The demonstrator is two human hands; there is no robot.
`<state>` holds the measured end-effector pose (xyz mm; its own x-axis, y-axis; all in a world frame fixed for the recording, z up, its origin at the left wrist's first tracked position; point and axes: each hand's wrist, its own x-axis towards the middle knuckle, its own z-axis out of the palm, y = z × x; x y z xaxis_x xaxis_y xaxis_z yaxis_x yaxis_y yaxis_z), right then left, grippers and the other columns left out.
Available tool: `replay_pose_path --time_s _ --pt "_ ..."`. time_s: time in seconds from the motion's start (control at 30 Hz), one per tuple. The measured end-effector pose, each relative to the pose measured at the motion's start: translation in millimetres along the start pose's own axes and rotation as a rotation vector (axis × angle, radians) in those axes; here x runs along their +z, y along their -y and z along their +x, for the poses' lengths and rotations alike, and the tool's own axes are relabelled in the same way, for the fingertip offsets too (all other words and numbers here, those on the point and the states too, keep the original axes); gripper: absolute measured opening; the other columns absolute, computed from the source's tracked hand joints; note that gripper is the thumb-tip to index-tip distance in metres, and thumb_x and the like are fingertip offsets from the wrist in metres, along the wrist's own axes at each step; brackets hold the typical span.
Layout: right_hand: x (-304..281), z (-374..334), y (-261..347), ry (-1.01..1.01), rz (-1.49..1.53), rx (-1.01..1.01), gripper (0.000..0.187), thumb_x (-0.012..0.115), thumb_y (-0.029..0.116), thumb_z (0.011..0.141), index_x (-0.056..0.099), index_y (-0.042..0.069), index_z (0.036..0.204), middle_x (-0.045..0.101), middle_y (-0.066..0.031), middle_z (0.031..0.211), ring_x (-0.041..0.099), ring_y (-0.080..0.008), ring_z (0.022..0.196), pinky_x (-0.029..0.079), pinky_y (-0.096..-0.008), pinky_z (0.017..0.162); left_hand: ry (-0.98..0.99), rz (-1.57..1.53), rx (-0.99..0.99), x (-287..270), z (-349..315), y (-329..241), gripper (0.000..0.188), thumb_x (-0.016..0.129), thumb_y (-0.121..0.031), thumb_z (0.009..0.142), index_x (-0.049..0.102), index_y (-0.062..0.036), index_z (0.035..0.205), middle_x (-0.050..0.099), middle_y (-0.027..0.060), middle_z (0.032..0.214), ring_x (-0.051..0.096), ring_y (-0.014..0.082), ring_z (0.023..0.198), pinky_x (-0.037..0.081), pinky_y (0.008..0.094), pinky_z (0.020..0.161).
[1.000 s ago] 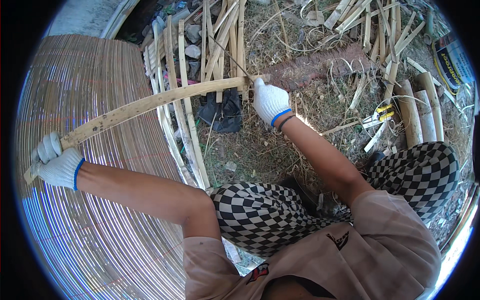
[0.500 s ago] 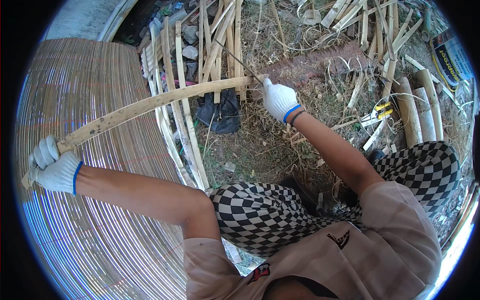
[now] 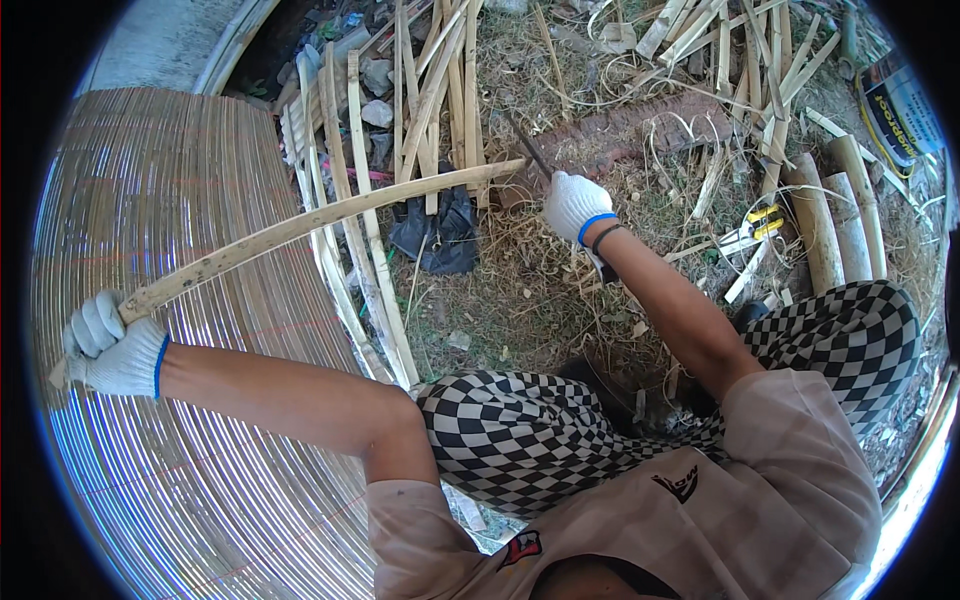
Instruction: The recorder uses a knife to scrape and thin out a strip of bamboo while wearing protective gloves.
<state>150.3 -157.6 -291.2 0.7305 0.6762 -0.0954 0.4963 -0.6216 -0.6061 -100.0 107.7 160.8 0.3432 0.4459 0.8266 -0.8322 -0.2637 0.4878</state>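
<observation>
while the left grip [image 3: 112,342] clasped the wooden strip [image 3: 330,213] near one end, its length ran rightward and away beyond the mat [image 3: 180,180], far tip just beside the knife [image 3: 530,146] clenched in the right grip [image 3: 578,205].

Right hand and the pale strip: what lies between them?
In the head view, the dark blade held by the right hand lies between that hand and the pale strip.

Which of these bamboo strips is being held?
The long, arched strip, gripped near its lower-left end by the left hand; the other strips lie unheld.
</observation>
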Motion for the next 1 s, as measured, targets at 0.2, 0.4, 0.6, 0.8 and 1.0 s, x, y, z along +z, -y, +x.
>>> replay_pose_path --time_s 0.2,0.4,0.6,0.8,1.0 --pt "-29.3 -41.1 65.5 -0.145 0.061 -0.274 0.021 0.051 0.021 0.096 0.057 0.001 0.102 0.067 -0.0221 0.071 0.068 -0.0407 0.065 0.054 -0.049 0.056 0.388 -0.399 -0.185 -2.0 6.9 -17.6 0.065 0.035 -0.06 0.1 0.048 -0.0188 0.052 0.036 -0.0071 0.04 0.03 0.0051 0.03 0.03 0.0212 0.03" --pt "4.2 -1.2 24.0 -0.103 0.085 0.002 0.022 0.054 0.016 0.09 0.058 0.0 0.104 0.071 -0.0218 0.08 0.071 -0.0392 0.078 0.057 -0.0484 0.066 0.351 -0.386 -0.17 -4.7 8.9 -7.7 0.066 0.034 -0.06 0.1 0.05 -0.0181 0.052 0.035 -0.0069 0.04 0.03 0.0051 0.03 0.029 0.0206 0.029" --pt "12.9 1.9 8.2 -0.087 0.073 0.102 0.023 0.055 0.017 0.09 0.059 -0.001 0.104 0.071 -0.0237 0.085 0.071 -0.039 0.08 0.057 -0.0485 0.07 0.305 -0.296 -0.157 3.1 16.8 -6.2 0.07 0.026 -0.07 0.099 0.044 -0.0198 0.053 0.032 -0.0081 0.04 0.027 0.0046 0.03 0.028 0.0234 0.028" --pt "8.9 -15.3 27.6 -0.034 0.077 0.038 0.023 0.053 0.017 0.09 0.06 -0.001 0.103 0.072 -0.0242 0.087 0.071 -0.0403 0.085 0.056 -0.0496 0.075 0.249 -0.222 -0.148 -5.5 14.0 -17.6 0.07 0.026 -0.072 0.097 0.043 -0.0203 0.053 0.031 -0.0082 0.04 0.026 0.0042 0.03 0.027 0.0234 0.027" --pt "11.7 0.7 13.2 0.002 0.001 -0.032 0.023 0.055 0.014 0.087 0.064 0.0 0.103 0.072 -0.0247 0.091 0.072 -0.0383 0.088 0.057 -0.0478 0.075 0.284 -0.303 -0.199 -10.8 9.1 -9.3 0.071 0.026 -0.073 0.097 0.044 -0.02 0.054 0.031 -0.0079 0.04 0.025 0.0042 0.031 0.026 0.0234 0.028"
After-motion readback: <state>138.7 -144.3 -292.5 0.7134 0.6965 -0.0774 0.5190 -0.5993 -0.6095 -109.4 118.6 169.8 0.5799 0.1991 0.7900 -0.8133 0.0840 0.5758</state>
